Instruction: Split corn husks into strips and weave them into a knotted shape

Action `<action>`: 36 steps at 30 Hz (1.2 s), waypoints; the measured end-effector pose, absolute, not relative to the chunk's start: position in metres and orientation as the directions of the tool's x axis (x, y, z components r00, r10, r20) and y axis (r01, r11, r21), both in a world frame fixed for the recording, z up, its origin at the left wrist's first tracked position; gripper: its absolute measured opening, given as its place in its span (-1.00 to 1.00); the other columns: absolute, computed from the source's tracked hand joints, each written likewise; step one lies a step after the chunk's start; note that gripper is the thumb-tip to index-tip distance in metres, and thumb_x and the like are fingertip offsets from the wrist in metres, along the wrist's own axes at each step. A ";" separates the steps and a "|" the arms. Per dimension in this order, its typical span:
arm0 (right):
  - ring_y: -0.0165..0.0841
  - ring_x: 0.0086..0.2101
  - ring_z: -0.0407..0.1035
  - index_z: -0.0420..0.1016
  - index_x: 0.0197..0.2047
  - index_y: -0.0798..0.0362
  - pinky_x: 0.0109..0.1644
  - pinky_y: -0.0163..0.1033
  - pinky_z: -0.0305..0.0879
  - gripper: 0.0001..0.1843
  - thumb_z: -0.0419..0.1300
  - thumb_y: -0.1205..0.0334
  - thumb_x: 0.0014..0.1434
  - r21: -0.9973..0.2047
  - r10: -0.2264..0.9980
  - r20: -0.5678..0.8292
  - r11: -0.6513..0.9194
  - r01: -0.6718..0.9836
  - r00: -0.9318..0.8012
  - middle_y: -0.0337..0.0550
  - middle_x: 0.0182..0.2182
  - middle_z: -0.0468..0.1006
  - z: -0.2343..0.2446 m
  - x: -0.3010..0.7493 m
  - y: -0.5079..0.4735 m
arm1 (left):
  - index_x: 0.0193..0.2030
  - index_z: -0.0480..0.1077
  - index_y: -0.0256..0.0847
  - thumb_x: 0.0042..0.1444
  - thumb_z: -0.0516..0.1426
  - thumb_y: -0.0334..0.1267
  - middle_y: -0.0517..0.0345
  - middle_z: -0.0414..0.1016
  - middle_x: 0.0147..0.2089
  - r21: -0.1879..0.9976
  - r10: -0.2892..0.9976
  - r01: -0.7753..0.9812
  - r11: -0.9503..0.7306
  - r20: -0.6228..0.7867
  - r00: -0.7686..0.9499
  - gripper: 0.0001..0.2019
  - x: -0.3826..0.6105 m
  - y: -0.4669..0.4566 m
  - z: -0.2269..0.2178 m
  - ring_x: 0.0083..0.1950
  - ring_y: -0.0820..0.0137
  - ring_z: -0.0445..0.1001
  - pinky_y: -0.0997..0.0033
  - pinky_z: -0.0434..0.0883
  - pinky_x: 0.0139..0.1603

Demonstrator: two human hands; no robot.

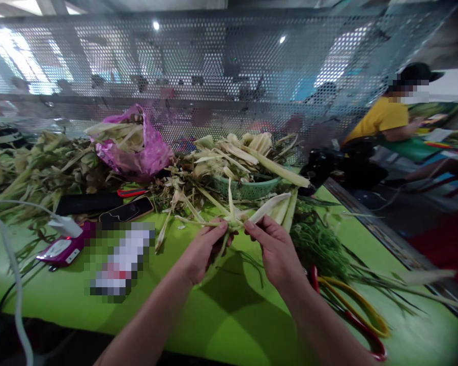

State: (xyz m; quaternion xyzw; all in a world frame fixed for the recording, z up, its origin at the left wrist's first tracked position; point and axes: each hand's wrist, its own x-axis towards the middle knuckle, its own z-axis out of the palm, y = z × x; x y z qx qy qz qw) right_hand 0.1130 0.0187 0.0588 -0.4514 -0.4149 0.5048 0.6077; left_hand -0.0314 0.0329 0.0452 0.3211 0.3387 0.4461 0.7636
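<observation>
My left hand [204,251] and my right hand [275,249] meet above the green table [229,315], both pinched on a small bundle of pale green leaf strips [236,216] that fan upward and to the right. The left fingers curl round the stems from below; the right thumb and forefinger grip the strips at their base. A green plastic basket [248,189] heaped with pale husks stands just behind the bundle.
A pink plastic bag [137,150] of husks and a long pile of leaves [34,162] lie at the back left. Phones [125,209], a charger and white cable [63,226] sit at left. Red-and-yellow scissors [353,310] and green stems [320,244] lie at right. A person in yellow [385,119] sits far right behind a perforated screen.
</observation>
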 end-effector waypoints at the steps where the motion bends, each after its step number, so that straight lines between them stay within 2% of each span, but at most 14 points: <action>1: -0.40 -0.46 0.33 0.50 -0.34 0.03 -0.32 -0.27 0.28 -0.84 0.30 0.15 0.00 -0.962 0.989 0.043 0.078 -0.261 0.139 -0.24 -0.48 0.50 0.059 0.113 0.019 | -0.36 0.37 -0.24 -0.03 0.26 -0.10 0.23 0.37 -0.43 0.790 0.902 -0.475 0.387 -0.218 0.372 -0.75 -0.031 0.032 0.046 -0.46 0.60 0.29 0.63 0.18 -0.48; 4: -0.35 -0.40 0.37 0.49 -0.31 0.03 -0.26 -0.23 0.31 -0.80 0.31 0.14 0.01 -0.941 0.991 0.026 0.069 -0.331 0.132 -0.20 -0.42 0.53 0.058 0.114 0.019 | -0.39 0.35 -0.24 -0.07 0.29 -0.14 0.25 0.35 -0.42 0.786 0.910 -0.500 0.364 -0.185 0.372 -0.75 -0.030 0.031 0.048 -0.43 0.61 0.30 0.66 0.18 -0.47; 7: -0.37 -0.41 0.34 0.47 -0.32 0.05 -0.27 -0.24 0.29 -0.79 0.31 0.11 0.01 -0.949 0.987 0.035 0.083 -0.303 0.159 -0.19 -0.42 0.51 0.058 0.117 0.021 | -0.41 0.35 -0.25 -0.05 0.28 -0.10 0.26 0.29 -0.46 0.811 0.905 -0.476 0.340 -0.145 0.400 -0.73 -0.031 0.031 0.048 -0.53 0.65 0.16 0.65 0.07 -0.56; 9: -0.41 -0.44 0.29 0.46 -0.34 0.05 -0.31 -0.28 0.25 -0.77 0.31 0.08 0.01 -0.974 0.980 0.059 0.098 -0.205 0.188 -0.21 -0.44 0.48 0.057 0.119 0.022 | -0.39 0.35 -0.26 -0.02 0.25 -0.08 0.29 0.23 -0.49 0.832 0.912 -0.465 0.302 -0.110 0.395 -0.72 -0.031 0.033 0.045 -0.57 0.66 0.07 0.62 0.01 -0.59; 12: -0.43 -0.45 0.24 0.44 -0.34 0.06 -0.34 -0.31 0.20 -0.73 0.27 0.02 0.04 -0.994 0.981 0.094 0.102 -0.040 0.170 -0.22 -0.44 0.46 0.056 0.118 0.022 | -0.34 0.36 -0.23 0.01 0.23 -0.07 0.31 0.16 -0.52 0.850 0.947 -0.481 0.217 -0.063 0.316 -0.74 -0.030 0.036 0.040 -0.55 0.63 0.10 0.61 0.06 -0.55; 15: -0.39 -0.41 0.26 0.40 -0.34 0.06 -0.32 -0.28 0.21 -0.70 0.23 -0.02 0.07 -0.993 0.995 0.100 0.098 0.065 0.023 -0.22 -0.44 0.43 0.054 0.111 0.018 | -0.31 0.39 -0.20 -0.01 0.24 -0.10 0.25 0.27 -0.45 0.855 0.968 -0.491 0.168 -0.048 0.248 -0.76 -0.028 0.038 0.037 -0.45 0.57 0.22 0.58 0.19 -0.44; 18: -0.38 -0.42 0.27 0.39 -0.36 0.05 -0.34 -0.29 0.22 -0.74 0.24 0.03 0.06 -0.971 0.990 0.137 0.142 0.193 -0.035 -0.25 -0.47 0.42 0.054 0.103 0.014 | -0.29 0.43 -0.21 -0.05 0.26 -0.10 0.18 0.36 -0.35 0.874 0.976 -0.467 0.134 -0.035 0.214 -0.75 -0.028 0.038 0.037 -0.35 0.53 0.28 0.54 0.23 -0.34; 22: -0.37 -0.41 0.30 0.40 -0.38 0.04 -0.31 -0.28 0.20 -0.84 0.16 0.14 0.13 -0.902 0.973 0.228 0.222 0.371 -0.030 -0.23 -0.46 0.46 0.054 0.103 0.012 | -0.34 0.40 -0.24 -0.06 0.25 -0.03 0.28 0.22 -0.50 0.901 0.974 -0.407 0.148 -0.062 0.216 -0.69 -0.030 0.037 0.040 -0.51 0.60 0.10 0.55 0.06 -0.51; 26: -0.37 -0.45 0.28 0.39 -0.38 0.02 -0.35 -0.29 0.16 -0.87 0.14 0.16 0.16 -0.827 0.956 0.293 0.268 0.494 -0.026 -0.25 -0.48 0.45 0.053 0.108 0.012 | -0.45 0.28 -0.27 -0.07 0.26 -0.02 0.36 0.06 -0.57 0.846 0.967 -0.496 0.197 -0.083 0.242 -0.65 -0.031 0.038 0.042 -0.59 0.65 -0.04 0.56 -0.09 -0.59; 33: -0.36 -0.45 0.29 0.44 -0.38 0.01 -0.34 -0.28 0.17 -0.86 0.18 0.14 0.14 -0.820 0.954 0.299 0.261 0.509 -0.008 -0.23 -0.48 0.49 0.053 0.110 0.013 | -0.45 0.24 -0.27 -0.07 0.26 -0.06 0.37 0.07 -0.58 0.805 0.964 -0.543 0.238 -0.127 0.235 -0.65 -0.033 0.038 0.044 -0.61 0.67 -0.04 0.59 -0.11 -0.60; 36: -0.32 -0.37 0.35 0.48 -0.29 0.02 -0.27 -0.26 0.23 -0.84 0.22 0.12 0.11 -0.906 0.975 0.221 0.211 0.367 -0.016 -0.20 -0.40 0.52 0.055 0.114 0.016 | -0.40 0.30 -0.28 -0.07 0.26 -0.04 0.34 0.11 -0.55 0.831 0.957 -0.506 0.231 -0.100 0.273 -0.66 -0.034 0.038 0.044 -0.59 0.67 -0.03 0.58 -0.10 -0.59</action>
